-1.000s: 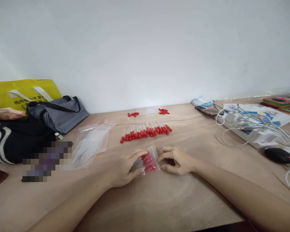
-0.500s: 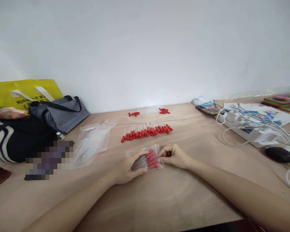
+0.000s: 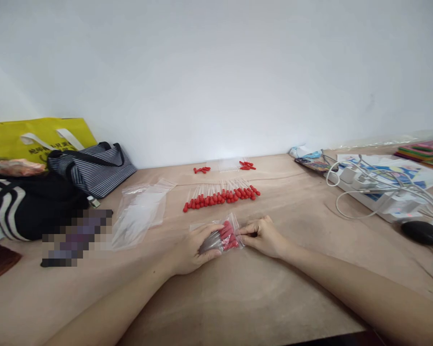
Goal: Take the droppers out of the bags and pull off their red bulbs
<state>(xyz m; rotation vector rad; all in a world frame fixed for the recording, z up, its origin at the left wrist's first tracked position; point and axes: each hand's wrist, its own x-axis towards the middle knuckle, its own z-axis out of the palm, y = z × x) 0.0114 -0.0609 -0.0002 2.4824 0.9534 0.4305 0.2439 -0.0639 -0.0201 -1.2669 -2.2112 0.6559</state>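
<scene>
A clear zip bag (image 3: 234, 220) lies on the table in front of me, with several red-bulbed droppers (image 3: 228, 235) inside it. My left hand (image 3: 195, 247) is wrapped round the bag's left part, over the clear tubes. At the bag's right edge, by the opening, my right hand (image 3: 263, 238) pinches the plastic between thumb and fingers. Beyond the hands runs a row of loose droppers (image 3: 222, 196), bulbs toward me. Smaller groups of droppers (image 3: 202, 170) lie farther back near the wall, on either side of a clear bag (image 3: 229, 165).
Flat clear bags (image 3: 140, 211) lie on the left, beside a striped bag (image 3: 101, 168), a black bag (image 3: 39, 211) and a yellow bag (image 3: 7, 137). To the right are a power strip (image 3: 386, 202) with tangled white cables and a black mouse (image 3: 423, 232).
The red bulbs inside the bag have shifted and sit closer together. Both hands keep their hold on the bag, and the view has turned slightly left.
</scene>
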